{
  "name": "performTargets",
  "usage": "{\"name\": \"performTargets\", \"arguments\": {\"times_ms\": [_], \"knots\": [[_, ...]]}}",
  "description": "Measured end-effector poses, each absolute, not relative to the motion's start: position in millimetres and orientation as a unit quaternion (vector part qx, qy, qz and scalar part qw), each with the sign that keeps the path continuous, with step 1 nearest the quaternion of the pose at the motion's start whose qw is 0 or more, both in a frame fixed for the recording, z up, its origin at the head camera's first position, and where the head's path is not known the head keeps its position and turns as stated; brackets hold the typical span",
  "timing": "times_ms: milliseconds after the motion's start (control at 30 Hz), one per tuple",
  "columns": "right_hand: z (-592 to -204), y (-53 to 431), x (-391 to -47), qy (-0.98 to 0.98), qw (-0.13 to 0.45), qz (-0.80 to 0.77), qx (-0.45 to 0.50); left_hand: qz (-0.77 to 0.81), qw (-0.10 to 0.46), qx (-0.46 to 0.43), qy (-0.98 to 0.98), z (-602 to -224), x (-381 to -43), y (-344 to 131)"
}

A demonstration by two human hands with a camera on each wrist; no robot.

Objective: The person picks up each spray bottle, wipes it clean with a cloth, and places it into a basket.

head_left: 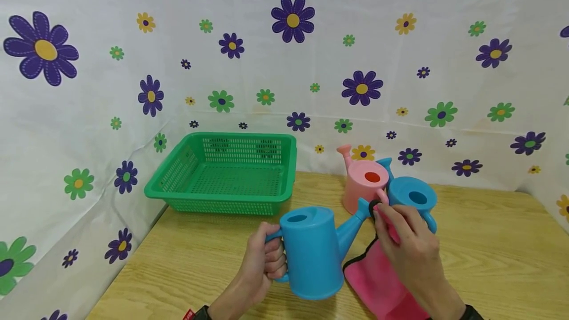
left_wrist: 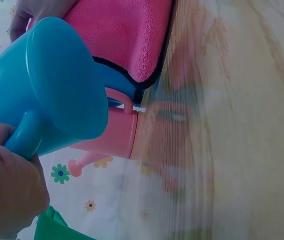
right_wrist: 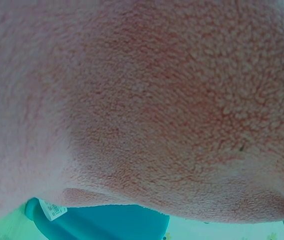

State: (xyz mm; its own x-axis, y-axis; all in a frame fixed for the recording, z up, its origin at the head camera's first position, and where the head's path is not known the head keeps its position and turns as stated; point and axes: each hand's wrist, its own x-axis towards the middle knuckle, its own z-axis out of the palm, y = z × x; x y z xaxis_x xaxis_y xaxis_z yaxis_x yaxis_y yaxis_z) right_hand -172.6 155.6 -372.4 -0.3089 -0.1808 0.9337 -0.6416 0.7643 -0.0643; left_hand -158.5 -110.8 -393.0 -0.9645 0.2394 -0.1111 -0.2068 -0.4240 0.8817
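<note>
My left hand point(head_left: 262, 263) grips the handle of a blue watering can point(head_left: 311, 256), which I hold upright with its spout toward the right. In the left wrist view, the can's base point(left_wrist: 69, 80) shows, raised off the table. My right hand point(head_left: 413, 246) pinches a pink cloth point(head_left: 378, 280) with black edging, right by the spout's tip. The cloth hangs down from those fingers, and its fuzzy face point(right_wrist: 146, 110) fills most of the right wrist view. Below it there, a blue plastic surface point(right_wrist: 112, 222) carries a white label.
A pink watering can point(head_left: 357, 186) and a second blue watering can point(head_left: 411, 191) stand behind my right hand. At the back left is a green plastic basket point(head_left: 222, 204) with slotted sides. Flowered white sheeting point(head_left: 249, 73) rises behind the wooden table point(head_left: 493, 251).
</note>
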Motion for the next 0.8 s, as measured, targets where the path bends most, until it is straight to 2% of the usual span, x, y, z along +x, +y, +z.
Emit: {"name": "performTargets", "arguments": {"times_ms": [667,800], "knots": [[-380.1,144.8,-171.3,-0.782,0.490,0.233,0.306,0.850,0.142,0.012,0.508,-393.7,-157.4,-107.1],[-382.6,142.0,-169.3,-0.795,0.459,0.249,0.308,0.849,0.137,0.010,0.510,-393.5,-157.5,-105.9]]}}
